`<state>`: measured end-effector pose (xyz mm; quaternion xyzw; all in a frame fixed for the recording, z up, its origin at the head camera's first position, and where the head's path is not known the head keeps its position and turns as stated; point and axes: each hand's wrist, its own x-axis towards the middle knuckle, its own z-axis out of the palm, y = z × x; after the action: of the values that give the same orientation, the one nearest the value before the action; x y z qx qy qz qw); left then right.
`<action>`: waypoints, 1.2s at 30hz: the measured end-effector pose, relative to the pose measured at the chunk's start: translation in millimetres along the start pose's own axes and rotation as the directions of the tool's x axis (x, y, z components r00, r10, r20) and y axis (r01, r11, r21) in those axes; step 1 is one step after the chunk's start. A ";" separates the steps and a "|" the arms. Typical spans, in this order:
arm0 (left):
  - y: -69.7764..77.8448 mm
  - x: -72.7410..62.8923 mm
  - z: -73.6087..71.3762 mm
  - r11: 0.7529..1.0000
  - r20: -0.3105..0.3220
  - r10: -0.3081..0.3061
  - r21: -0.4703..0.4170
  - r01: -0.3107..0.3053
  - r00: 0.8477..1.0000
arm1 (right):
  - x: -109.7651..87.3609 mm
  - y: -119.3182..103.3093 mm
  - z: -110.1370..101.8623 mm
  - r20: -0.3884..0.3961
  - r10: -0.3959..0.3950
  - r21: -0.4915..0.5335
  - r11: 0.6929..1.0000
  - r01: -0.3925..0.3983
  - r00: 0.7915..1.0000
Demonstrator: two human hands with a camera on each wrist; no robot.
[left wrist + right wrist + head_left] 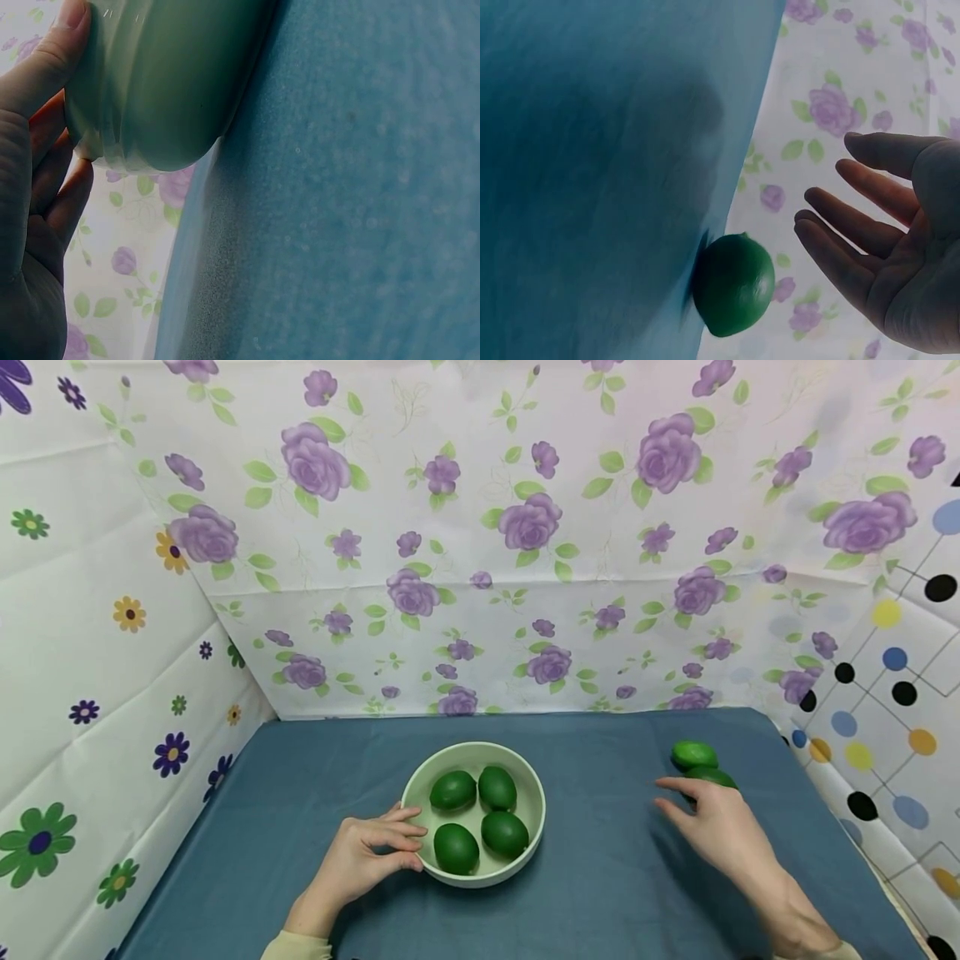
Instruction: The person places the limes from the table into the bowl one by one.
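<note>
A round, pale green bowl with a smooth, glossy wall [480, 882] sits upright on the counter covered in dark blue cloth [600, 860], in front of the person and nearer the left hand [363, 852]. That hand pinches the bowl's rim at its left side, the thumb on the outer wall and fingertips lapping over the edge, a grip that probably serves to steady the bowl rather than lift it, since its base rests on the cloth. Inside lie four dark green, lime-shaped fruits with smooth skins [453, 791], close together on the bowl's floor, where the raised wall would keep such rounded things from rolling off. Well apart, toward the counter's far right, are a brighter green, lime-shaped fruit [693, 755] and, just in front of it, a darker green, lime-shaped fruit [712, 776] partly hidden by the right hand [723, 831]. The right hand holds nothing: its fingers are spread, with the thumb apart from them, and the right wrist view shows a gap between them and the one fruit visible there. That spacing seems to leave room for a rounded body between thumb and fingers.
</note>
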<state>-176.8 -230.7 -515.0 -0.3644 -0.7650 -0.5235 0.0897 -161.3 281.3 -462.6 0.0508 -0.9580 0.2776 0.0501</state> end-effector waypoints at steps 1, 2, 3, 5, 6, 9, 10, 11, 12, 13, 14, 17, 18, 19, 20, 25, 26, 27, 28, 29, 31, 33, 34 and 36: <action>0.1 0.0 0.0 1.000 0.000 0.000 0.003 0.000 1.000 | -0.4 1.9 -0.7 0.002 0.007 -0.001 1.000 -0.007 1.000; 0.2 0.1 0.0 1.000 0.000 -0.002 0.004 0.002 1.000 | -0.8 3.9 -1.3 0.004 0.015 -0.003 1.000 -0.015 1.000; 0.3 0.2 0.0 1.000 -0.001 -0.002 0.007 0.002 1.000 | -1.0 6.0 -1.8 0.006 0.021 -0.002 1.000 -0.021 1.000; 0.9 0.5 0.2 1.000 0.000 -0.001 0.007 0.001 1.000 | -1.4 10.1 -3.4 0.006 0.035 -0.003 0.999 -0.035 0.999; 1.4 0.7 0.3 1.000 0.000 -0.003 0.007 0.003 1.000 | -1.5 12.3 -4.2 0.002 0.037 -0.008 0.999 -0.037 0.999; 4.0 1.9 0.0 1.000 -0.002 -0.009 0.012 0.009 1.000 | -0.8 18.3 -6.9 -0.028 0.031 -0.046 0.998 -0.032 0.999; 5.1 2.3 -0.1 1.000 -0.003 -0.014 0.014 0.014 1.000 | -0.4 20.3 -8.1 -0.040 0.029 -0.060 0.998 -0.031 0.999; 6.2 2.8 -0.4 1.000 -0.004 -0.022 0.018 0.022 1.000 | -0.3 22.3 -9.1 -0.050 0.029 -0.073 0.997 -0.032 0.998; 7.5 3.5 -0.6 0.999 -0.004 -0.032 0.021 0.032 0.999 | -0.3 24.6 -10.4 -0.058 0.031 -0.086 0.996 -0.036 0.998; 8.7 4.0 -0.8 0.999 -0.004 -0.042 0.025 0.042 0.999 | -0.3 26.7 -11.5 -0.066 0.033 -0.097 0.994 -0.040 0.997; 10.0 4.5 -1.1 0.998 -0.003 -0.056 0.026 0.056 0.998 | -0.3 29.2 -12.6 -0.070 0.037 -0.103 0.994 -0.044 0.997; 12.6 5.7 -1.5 0.996 0.002 -0.088 0.023 0.088 0.996 | -0.4 36.5 -15.9 -0.066 0.046 -0.116 0.992 -0.054 0.997; 13.0 5.9 -1.5 0.995 0.003 -0.098 0.020 0.098 0.995 | -0.2 38.9 -16.7 -0.062 0.046 -0.119 0.991 -0.054 0.997; 13.3 6.0 -1.6 0.994 0.005 -0.108 0.018 0.108 0.994 | 0.0 41.0 -17.1 -0.059 0.046 -0.124 0.991 -0.053 0.997; 13.5 6.1 -1.6 0.993 0.006 -0.115 0.015 0.115 0.993 | 0.3 43.3 -17.7 -0.051 0.049 -0.127 0.990 -0.055 0.998; 11.9 5.3 -1.2 0.991 0.004 -0.132 0.014 0.132 0.991 | 3.5 51.2 -19.2 -0.016 0.065 -0.141 0.988 -0.067 0.998; 11.5 5.1 -1.0 0.991 0.003 -0.132 0.013 0.132 0.991 | 4.3 52.6 -19.4 -0.008 0.069 -0.141 0.988 -0.069 0.998; 11.0 4.8 -0.9 0.991 0.002 -0.131 0.012 0.131 0.991 | 5.0 53.8 -19.6 -0.003 0.068 -0.142 0.988 -0.068 0.998; 10.7 4.6 -0.8 0.992 0.002 -0.129 0.011 0.129 0.992 | 5.8 55.3 -19.7 0.002 0.067 -0.142 0.988 -0.066 0.998; 10.4 4.4 -0.7 0.992 0.000 -0.127 0.010 0.127 0.992 | 6.5 56.5 -19.8 0.008 0.066 -0.141 0.988 -0.064 0.998; 10.1 4.2 -0.5 0.992 -0.001 -0.125 0.007 0.125 0.992 | 7.8 58.6 -19.8 0.021 0.062 -0.138 0.989 -0.059 0.998; 9.7 4.0 -0.5 0.993 -0.002 -0.121 0.003 0.121 0.993 | 9.2 61.0 -19.6 0.033 0.058 -0.140 0.989 -0.052 0.998; 9.6 4.0 -0.4 0.993 -0.002 -0.119 0.002 0.119 0.993 | 9.6 62.0 -19.6 0.037 0.056 -0.142 0.989 -0.050 0.998; 9.2 4.0 -0.3 0.993 -0.002 -0.116 -0.006 0.116 0.993 | 10.1 63.1 -20.1 0.043 0.056 -0.147 0.988 -0.049 0.997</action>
<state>-173.8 -227.4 -506.1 -0.3191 -0.7832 -0.5304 0.0588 -177.8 344.4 -477.7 0.0283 -0.9777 0.2069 0.0235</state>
